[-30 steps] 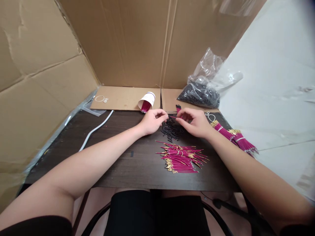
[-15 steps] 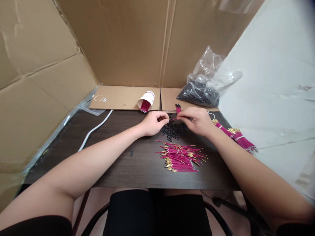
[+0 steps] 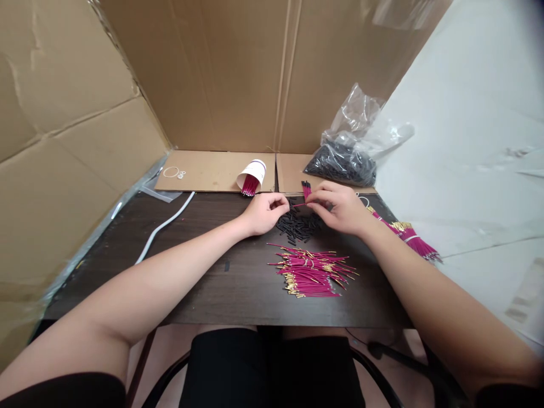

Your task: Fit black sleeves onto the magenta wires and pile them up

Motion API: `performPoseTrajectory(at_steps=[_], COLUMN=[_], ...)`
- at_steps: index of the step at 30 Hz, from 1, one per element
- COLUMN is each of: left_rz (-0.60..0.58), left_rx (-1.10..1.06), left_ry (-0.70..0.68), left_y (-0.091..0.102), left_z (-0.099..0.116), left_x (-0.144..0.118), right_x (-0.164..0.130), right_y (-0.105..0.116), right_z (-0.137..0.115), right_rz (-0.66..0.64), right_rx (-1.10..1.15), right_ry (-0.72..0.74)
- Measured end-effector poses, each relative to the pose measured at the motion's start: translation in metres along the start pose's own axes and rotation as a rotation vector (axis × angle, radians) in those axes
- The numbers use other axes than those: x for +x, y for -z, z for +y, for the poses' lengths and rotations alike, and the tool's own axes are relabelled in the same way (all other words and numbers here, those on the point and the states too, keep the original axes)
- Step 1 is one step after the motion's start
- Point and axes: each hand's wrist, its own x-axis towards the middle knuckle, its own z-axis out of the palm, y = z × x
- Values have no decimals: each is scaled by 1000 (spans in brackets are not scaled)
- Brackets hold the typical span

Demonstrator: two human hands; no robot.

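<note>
A thin magenta wire (image 3: 299, 204) spans the small gap between my two hands. My right hand (image 3: 338, 207) pinches it between thumb and forefinger. My left hand (image 3: 268, 212) is closed at the fingertips, where the wire's left end meets it; what those fingers hold is too small to make out. Beneath and between the hands lies a loose pile of short black sleeves (image 3: 297, 229). Just behind my right fingertips is a small group of magenta wires with black ends (image 3: 306, 188). Nearer to me rests a heap of magenta wires with gold tips (image 3: 312, 272).
A white paper cup (image 3: 254, 171) lies on its side with magenta wires in it. A clear bag (image 3: 344, 161) of black pieces sits at the back right. Banded wire bundles (image 3: 414, 241) lie at the right edge. A white cable (image 3: 164, 226) crosses the left side; cardboard walls (image 3: 221, 73) enclose the table.
My right hand has shifted slightly, and a little more of the wire shows between the two hands. The left hand keeps its pinch. The whole view has moved slightly.
</note>
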Motion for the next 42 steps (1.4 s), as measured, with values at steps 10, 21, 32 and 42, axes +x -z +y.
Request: performPoseTrajectory(at_steps=[10, 21, 32, 42], left_rz=[57, 41, 36, 44], left_rx=[-118, 25, 59, 60], left_ry=[47, 46, 36, 25], left_y=[2, -1, -1, -1], left_z=[1, 1, 2, 2], left_x=[-1, -1, -1, -1], right_x=[2, 4, 5, 3], right_y=[-4, -14, -20, -25], right_z=[17, 37, 31, 38], right_rz=[185, 165, 100, 107], right_rx=[57, -156, -134, -91], right_ry=[-157, -645, -580, -487])
